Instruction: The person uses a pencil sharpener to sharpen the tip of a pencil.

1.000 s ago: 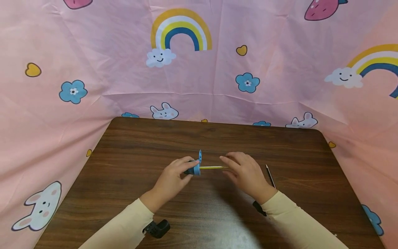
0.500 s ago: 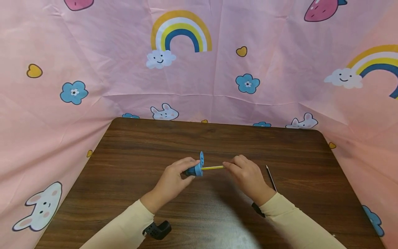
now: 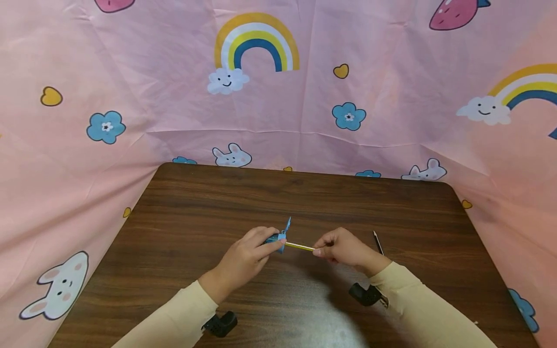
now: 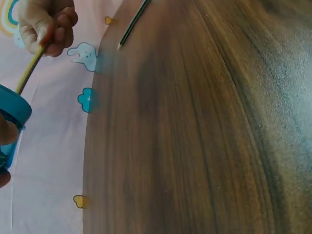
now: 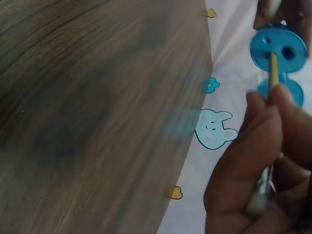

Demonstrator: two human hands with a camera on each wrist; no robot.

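My left hand [image 3: 244, 255] grips a small blue sharpener [image 3: 282, 238], its round lid flipped up. Between thumb and fingers my right hand [image 3: 344, 250] pinches a yellow striped pencil [image 3: 299, 246]. In the right wrist view the tip of the pencil [image 5: 273, 69] meets the blue face [image 5: 263, 48] of the sharpener, beside a dark round hole; whether it sits inside an opening there is hard to tell. The left wrist view has the blue rim [image 4: 14, 105] at its left edge, the pencil [image 4: 30, 71] leading up to the right hand [image 4: 48, 24].
A dark pencil [image 3: 378, 242] lies on the brown wooden table [image 3: 209, 193], just beyond the right wrist. Pink printed cloth [image 3: 174, 87] hangs around the table's back and sides. A black device is strapped at each wrist.
The right hand has closed on the pencil and turned, moving slightly nearer the table's front. The sharpener has tilted and shifted a little right, with the left hand's fingers now farther over it.
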